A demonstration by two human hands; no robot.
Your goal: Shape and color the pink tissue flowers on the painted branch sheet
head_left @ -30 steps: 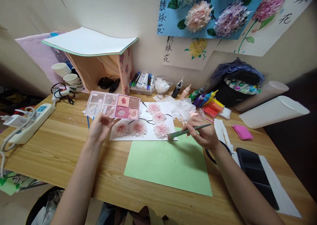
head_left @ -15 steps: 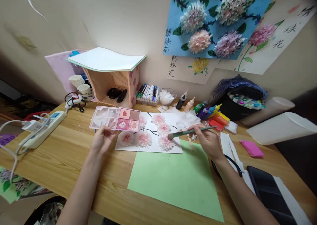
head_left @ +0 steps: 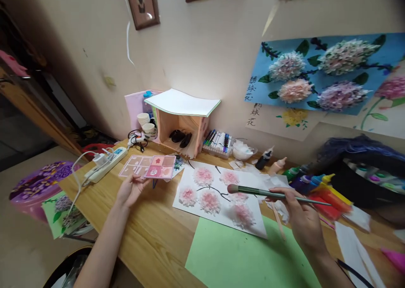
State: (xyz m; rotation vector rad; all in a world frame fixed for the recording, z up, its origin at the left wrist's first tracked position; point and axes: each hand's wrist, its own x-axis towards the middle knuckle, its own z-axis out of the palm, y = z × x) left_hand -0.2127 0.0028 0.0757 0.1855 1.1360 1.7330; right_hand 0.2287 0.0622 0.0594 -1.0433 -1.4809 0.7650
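My left hand [head_left: 134,190] grips the near edge of an opened makeup palette [head_left: 162,162], its lid folded out to the left and pink and peach pans on the right. Between the fingers of my right hand [head_left: 302,214] is a makeup brush [head_left: 262,191] with a green handle, pointing left. The pinkish bristles hover over or near the white sheet [head_left: 190,212]; whether they touch anything I cannot tell. Fluffy pink paper flowers [head_left: 209,200] and dark drawn branches cover that sheet. Its near edge overlaps a green sheet [head_left: 240,250].
Along the wall stand a box shelf [head_left: 183,131], markers [head_left: 218,142], a glass bowl [head_left: 243,149] and paint bottles [head_left: 264,159]. A power strip [head_left: 107,163] with cables lies at the left edge. Flower pictures [head_left: 316,77] hang on the wall.
The view has swung left and up. The brush has come off the lower right flower and now points across the sheet's middle. The palette has shifted left, away from the sheet.
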